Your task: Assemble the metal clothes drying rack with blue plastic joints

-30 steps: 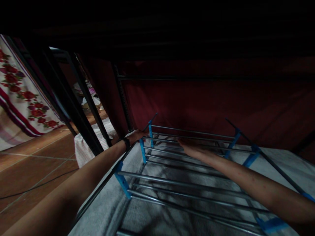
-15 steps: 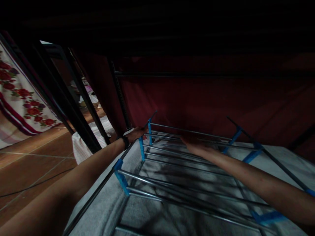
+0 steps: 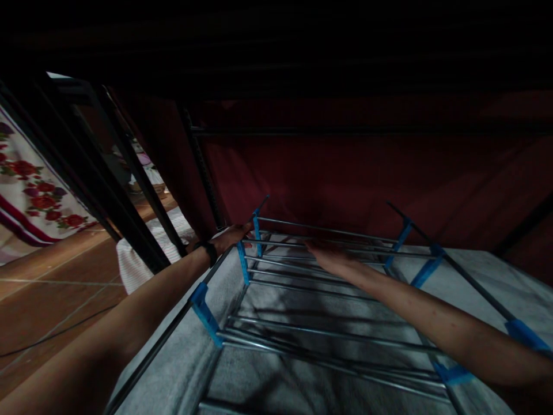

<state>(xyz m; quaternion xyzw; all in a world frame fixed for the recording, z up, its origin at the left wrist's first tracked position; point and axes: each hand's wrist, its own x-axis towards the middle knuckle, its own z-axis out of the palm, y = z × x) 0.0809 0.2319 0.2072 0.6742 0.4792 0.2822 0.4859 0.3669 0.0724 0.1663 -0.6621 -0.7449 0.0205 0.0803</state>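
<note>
Dark red cloth (image 3: 345, 178) hangs beyond the hands, under a black overhead mass too dim to make out. Below them spreads a grey blanket (image 3: 159, 374), and on it is the rack (image 3: 302, 328), its metal tubes joined by blue connectors, reaching from beneath both hands back toward the person. The left hand (image 3: 235, 233), a black band (image 3: 211, 252) at its wrist, grips the rack's side bar by its far left connectors. The right hand (image 3: 328, 256) extends over the far tubes, fingers pointing left; whether they close on a tube or merely rest there, I cannot tell. Left of the left hand stand black posts (image 3: 142, 178), a white cloth (image 3: 132, 262) at their foot; farther left, a floral cloth (image 3: 47, 199) hangs above tiled floor (image 3: 56, 294).
</note>
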